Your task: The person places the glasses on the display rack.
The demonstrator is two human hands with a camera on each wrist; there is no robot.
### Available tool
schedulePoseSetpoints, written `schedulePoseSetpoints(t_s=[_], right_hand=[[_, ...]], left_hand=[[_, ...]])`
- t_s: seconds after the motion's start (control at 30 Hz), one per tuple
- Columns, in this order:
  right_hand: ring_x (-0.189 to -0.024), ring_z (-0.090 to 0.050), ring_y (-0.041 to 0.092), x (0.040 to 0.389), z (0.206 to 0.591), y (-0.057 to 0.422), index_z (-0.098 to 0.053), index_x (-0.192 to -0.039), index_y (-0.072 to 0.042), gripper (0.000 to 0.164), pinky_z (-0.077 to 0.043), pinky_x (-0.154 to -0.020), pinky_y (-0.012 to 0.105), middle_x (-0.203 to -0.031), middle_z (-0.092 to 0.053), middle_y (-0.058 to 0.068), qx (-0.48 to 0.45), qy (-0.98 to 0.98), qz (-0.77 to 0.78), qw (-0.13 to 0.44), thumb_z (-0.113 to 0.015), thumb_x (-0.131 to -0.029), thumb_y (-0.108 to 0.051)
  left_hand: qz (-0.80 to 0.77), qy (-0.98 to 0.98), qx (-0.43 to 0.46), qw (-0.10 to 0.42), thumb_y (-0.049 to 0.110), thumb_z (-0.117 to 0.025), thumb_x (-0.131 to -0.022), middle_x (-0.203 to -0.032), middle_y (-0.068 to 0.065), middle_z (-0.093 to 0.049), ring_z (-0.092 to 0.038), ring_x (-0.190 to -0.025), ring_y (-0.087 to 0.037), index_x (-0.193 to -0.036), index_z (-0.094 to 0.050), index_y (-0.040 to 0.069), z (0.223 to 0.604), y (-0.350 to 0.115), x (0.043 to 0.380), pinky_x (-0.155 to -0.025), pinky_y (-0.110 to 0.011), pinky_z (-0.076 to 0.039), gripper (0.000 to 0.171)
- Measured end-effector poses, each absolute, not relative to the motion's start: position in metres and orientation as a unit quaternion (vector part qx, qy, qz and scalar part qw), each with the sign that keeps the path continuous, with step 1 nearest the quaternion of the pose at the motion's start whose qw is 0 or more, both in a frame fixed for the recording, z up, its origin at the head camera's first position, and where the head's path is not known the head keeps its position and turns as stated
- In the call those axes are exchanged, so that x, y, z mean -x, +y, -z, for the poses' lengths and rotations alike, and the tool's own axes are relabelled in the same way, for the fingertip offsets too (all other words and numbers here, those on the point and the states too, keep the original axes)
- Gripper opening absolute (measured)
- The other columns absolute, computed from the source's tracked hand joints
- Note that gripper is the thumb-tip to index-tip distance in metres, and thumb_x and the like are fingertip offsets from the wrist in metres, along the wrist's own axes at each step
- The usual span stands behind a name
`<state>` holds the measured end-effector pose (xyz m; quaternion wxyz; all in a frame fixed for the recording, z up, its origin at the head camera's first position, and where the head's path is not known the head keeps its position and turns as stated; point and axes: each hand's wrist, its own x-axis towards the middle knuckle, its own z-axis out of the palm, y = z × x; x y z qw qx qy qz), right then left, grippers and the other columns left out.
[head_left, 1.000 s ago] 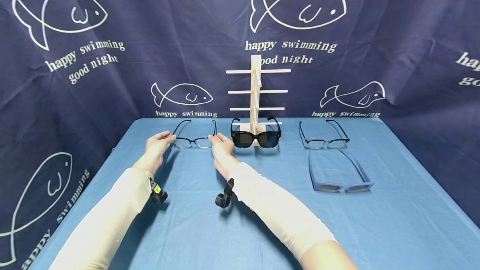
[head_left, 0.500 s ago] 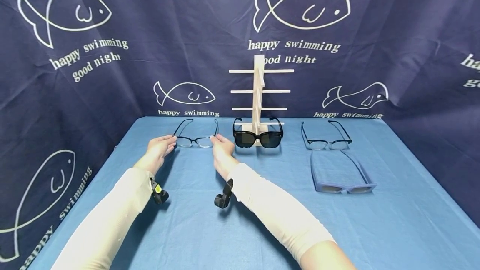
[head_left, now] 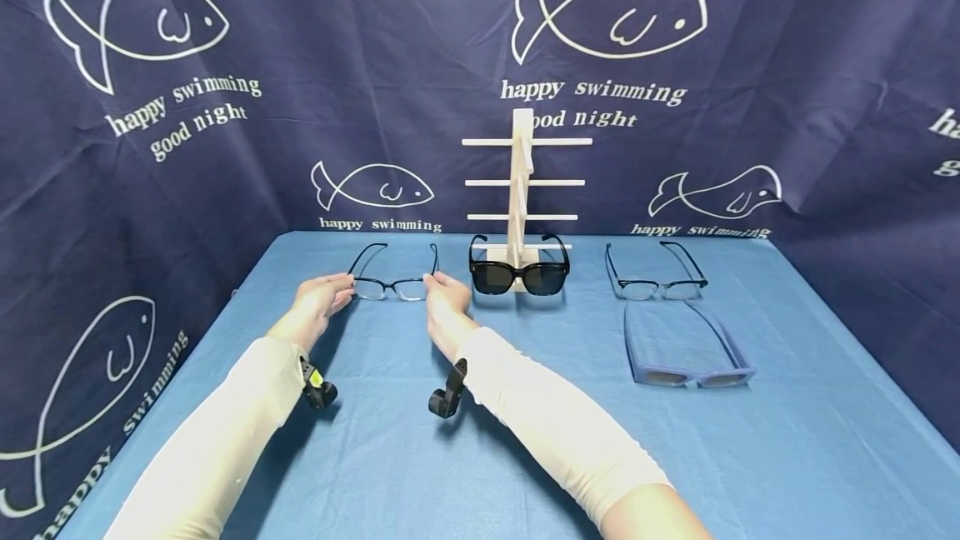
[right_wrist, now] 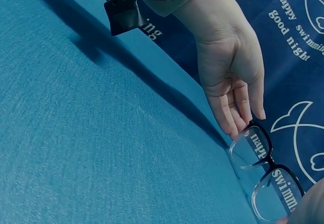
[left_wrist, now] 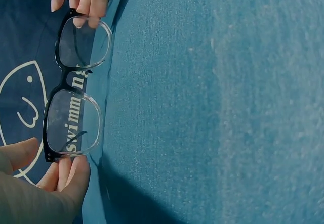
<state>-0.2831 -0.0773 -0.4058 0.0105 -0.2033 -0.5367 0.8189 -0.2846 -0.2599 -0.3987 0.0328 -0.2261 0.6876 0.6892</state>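
I have the left hand [head_left: 318, 304] pinching one front corner of the black-browed glasses [head_left: 390, 285] and the right hand [head_left: 450, 307] pinching the other, their arms pointing away. That pair sits between both palms at the far left part of the desk [head_left: 540, 340] (whether it touches down, I can't tell), near the dark sunglasses [head_left: 519, 272] by the wooden rack [head_left: 521, 158].

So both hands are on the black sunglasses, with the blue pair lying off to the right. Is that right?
Not quite. The head view shows the left hand and right hand at the leftmost clear glasses, not the black sunglasses. The blue pair does lie off to the right.
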Motion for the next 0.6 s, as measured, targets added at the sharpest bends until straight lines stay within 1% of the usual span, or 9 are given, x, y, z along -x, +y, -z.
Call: schedulePoseSetpoints(t_s=[0.03, 0.1, 0.17, 0.2, 0.27, 0.37, 0.47, 0.6], right_hand=[[-0.125, -0.055, 0.028, 0.2829, 0.4064, -0.0770, -0.063, -0.123, 0.005, 0.034, -0.047, -0.107, 0.035, -0.129, -0.061, 0.019, 0.206, -0.535, -0.820, 0.009, -0.065, -0.090, -0.003], [-0.123, -0.057, 0.028, 0.2825, 0.4069, -0.0763, -0.063, -0.123, 0.005, 0.034, -0.048, -0.106, 0.035, -0.128, -0.062, 0.019, 0.210, -0.532, -0.821, 0.006, -0.065, -0.090, -0.003], [-0.121, -0.058, 0.027, 0.2821, 0.4071, -0.0754, -0.062, -0.124, 0.004, 0.034, -0.049, -0.105, 0.035, -0.129, -0.061, 0.020, 0.211, -0.527, -0.823, 0.002, -0.064, -0.091, -0.002], [-0.121, -0.058, 0.027, 0.2821, 0.4071, -0.0748, -0.062, -0.125, 0.005, 0.034, -0.049, -0.105, 0.035, -0.129, -0.061, 0.020, 0.210, -0.525, -0.825, -0.001, -0.063, -0.091, -0.002], [-0.121, -0.059, 0.027, 0.2821, 0.4073, -0.0741, -0.061, -0.126, 0.005, 0.035, -0.049, -0.105, 0.035, -0.129, -0.061, 0.021, 0.209, -0.522, -0.827, -0.004, -0.062, -0.091, -0.001], [-0.120, -0.059, 0.028, 0.2829, 0.4088, -0.0736, -0.061, -0.126, 0.005, 0.035, -0.049, -0.105, 0.035, -0.128, -0.061, 0.021, 0.212, -0.518, -0.829, -0.003, -0.062, -0.091, 0.000], [-0.118, -0.061, 0.028, 0.2828, 0.4094, -0.0734, -0.062, -0.125, 0.005, 0.034, -0.049, -0.104, 0.035, -0.126, -0.062, 0.022, 0.216, -0.515, -0.829, -0.002, -0.062, -0.090, 0.001], [-0.117, -0.061, 0.028, 0.2822, 0.4095, -0.0736, -0.062, -0.124, 0.005, 0.034, -0.050, -0.103, 0.035, -0.125, -0.063, 0.021, 0.216, -0.511, -0.832, -0.002, -0.062, -0.090, 0.002]], left_hand=[[-0.689, 0.688, 0.226, 0.033, 0.010, -0.057, -0.097, -0.146, -0.017, -0.046, -0.065, -0.109, -0.010, -0.146, -0.039, 0.000, 0.3991, -0.2599, 0.2843, -0.110, -0.030, -0.043, 0.053], [-0.694, 0.684, 0.225, 0.031, 0.009, -0.058, -0.096, -0.135, -0.013, -0.058, -0.067, -0.093, -0.004, -0.144, -0.041, -0.001, 0.3996, -0.2601, 0.2838, -0.109, -0.030, -0.044, 0.052], [-0.703, 0.675, 0.222, 0.029, 0.007, -0.058, -0.096, -0.118, -0.007, -0.067, -0.067, -0.082, -0.001, -0.144, -0.041, -0.001, 0.3995, -0.2600, 0.2833, -0.109, -0.029, -0.044, 0.052], [-0.710, 0.668, 0.222, 0.029, 0.006, -0.057, -0.096, -0.108, -0.003, -0.068, -0.066, -0.080, 0.000, -0.144, -0.040, -0.002, 0.3993, -0.2600, 0.2830, -0.108, -0.029, -0.045, 0.052], [-0.724, 0.653, 0.221, 0.026, 0.003, -0.056, -0.096, -0.092, 0.002, -0.067, -0.066, -0.077, -0.001, -0.143, -0.041, -0.004, 0.3986, -0.2599, 0.2824, -0.106, -0.027, -0.047, 0.050], [-0.737, 0.639, 0.217, 0.027, 0.000, -0.053, -0.096, -0.078, 0.006, -0.064, -0.065, -0.075, -0.003, -0.144, -0.039, -0.006, 0.3973, -0.2590, 0.2812, -0.101, -0.024, -0.050, 0.050], [-0.742, 0.635, 0.215, 0.028, 0.000, -0.051, -0.097, -0.072, 0.008, -0.063, -0.065, -0.075, -0.003, -0.143, -0.039, -0.007, 0.3965, -0.2582, 0.2798, -0.098, -0.021, -0.051, 0.049], [-0.749, 0.626, 0.214, 0.024, 0.000, -0.051, -0.097, -0.068, 0.009, -0.063, -0.065, -0.072, -0.002, -0.144, -0.038, -0.007, 0.3962, -0.2578, 0.2778, -0.098, -0.022, -0.051, 0.049]])
